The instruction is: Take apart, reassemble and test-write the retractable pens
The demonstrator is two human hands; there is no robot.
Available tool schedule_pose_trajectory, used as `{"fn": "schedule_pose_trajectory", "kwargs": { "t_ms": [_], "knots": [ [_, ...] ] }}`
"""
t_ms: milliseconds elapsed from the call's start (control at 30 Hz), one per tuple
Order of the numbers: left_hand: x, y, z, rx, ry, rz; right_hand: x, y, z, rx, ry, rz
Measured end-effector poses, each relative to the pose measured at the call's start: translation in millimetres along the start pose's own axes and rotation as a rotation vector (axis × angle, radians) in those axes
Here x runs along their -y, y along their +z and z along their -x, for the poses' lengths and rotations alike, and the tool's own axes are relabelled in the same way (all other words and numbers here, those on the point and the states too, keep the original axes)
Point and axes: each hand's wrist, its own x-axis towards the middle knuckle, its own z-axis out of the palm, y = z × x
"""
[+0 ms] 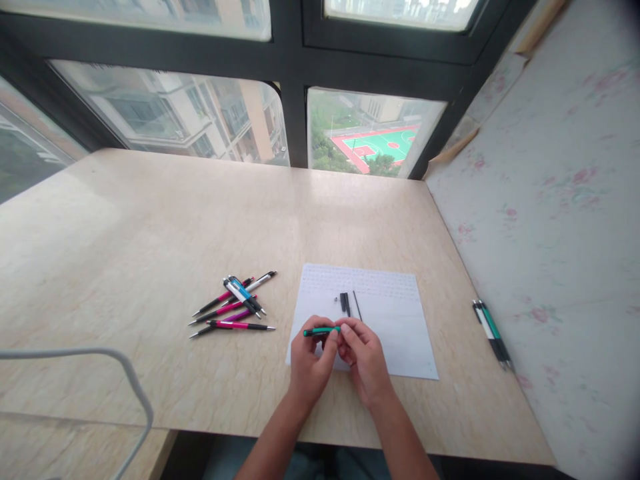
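Note:
My left hand point(311, 362) and my right hand point(363, 353) meet over the near edge of a white sheet of paper point(395, 320). Both pinch a green pen barrel point(320, 331) that lies level between them, its free end pointing left. On the paper just beyond my fingers lie small black pen parts point(345, 303), a thin dark refill point(357, 305) and a tiny piece I cannot make out.
A pile of several pens point(235, 305), pink, blue and black, lies on the beige table point(150, 233) left of the paper. Two more pens point(493, 333) lie at the table's right edge by the flowered wall. A grey chair rail point(125, 373) curves at lower left. Windows run behind.

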Motion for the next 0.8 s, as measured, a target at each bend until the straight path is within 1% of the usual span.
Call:
{"fn": "schedule_pose_trajectory", "kwargs": {
  "t_ms": [100,200,300,400,467,533,567,667,800],
  "knots": [
    [-1.5,0.7,-1.2,0.02,-0.09,0.149,1.7,-2.4,-0.2,0.008,-0.02,0.054],
    [-4.7,0.5,-2.5,-0.003,-0.173,0.227,6.6,-8.9,-1.4,-0.038,-0.11,0.183],
    [-5.1,-0.7,-3.4,-0.049,-0.23,0.246,16.0,-22.3,-6.5,-0.126,-0.259,0.481],
    [-2.4,-1.3,-4.1,-0.063,-0.259,0.278,26.8,-37.3,-15.1,-0.252,-0.397,0.866],
    [-1.4,-1.2,-4.4,-0.06,-0.269,0.288,32.4,-43.7,-21.5,-0.333,-0.476,1.083],
    [-2.4,-0.9,-4.6,-0.059,-0.272,0.285,35.7,-46.3,-27.3,-0.367,-0.533,1.237],
    [-3.6,-0.6,-4.6,-0.061,-0.271,0.279,36.5,-46.5,-29.7,-0.361,-0.549,1.285],
    [-7.8,0.3,-4.5,-0.06,-0.273,0.256,36.9,-45.6,-32.9,-0.315,-0.555,1.295],
    [-7.7,2.2,-3.9,-0.039,-0.258,0.239,35.1,-43.6,-24.9,-0.3,-0.525,1.112]
  ]
}}
